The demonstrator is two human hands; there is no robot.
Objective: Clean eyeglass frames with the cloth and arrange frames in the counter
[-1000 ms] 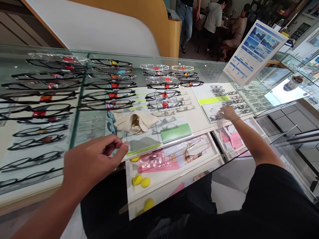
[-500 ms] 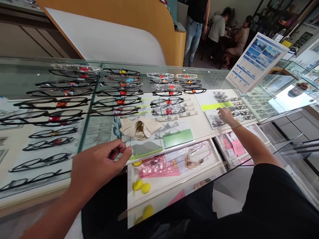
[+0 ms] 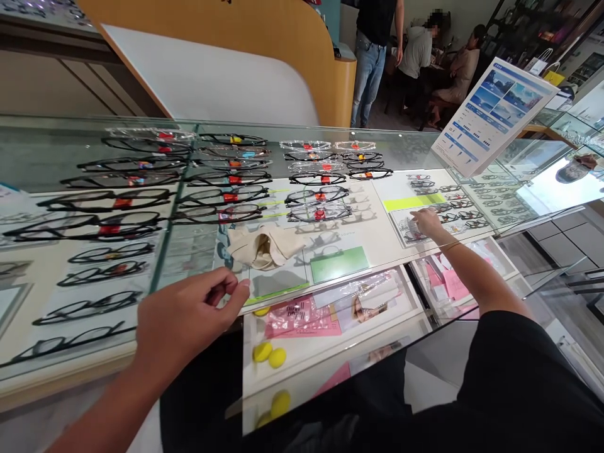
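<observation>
My left hand [image 3: 186, 308] rests near the front edge of the glass counter, fingers loosely curled and thumb close to the index finger, with nothing visible in it. A crumpled beige cloth [image 3: 245, 248] lies on the glass just beyond it. Several eyeglasses [image 3: 231, 196] with black or clear frames and coloured tags stand in rows on the counter. Farther right, my right hand [image 3: 428, 223] has its fingertips pinched together over a small pair of glasses [image 3: 409, 230], beside a lime-green strip [image 3: 415, 202]. Whatever its fingertips hold is too small to make out.
A tilted sign with blue pictures [image 3: 493, 116] stands at the counter's back right. A green card [image 3: 340, 264] lies near the middle. Below, a drawer holds pink packets [image 3: 302, 314] and yellow balls [image 3: 277, 357]. Several people [image 3: 370, 60] are beyond the curved wooden desk [image 3: 264, 31].
The view has shifted slightly, so the counter sits a little farther right. My right fingertips have moved slightly off the lime-green strip, toward me. My left hand keeps its curled shape.
</observation>
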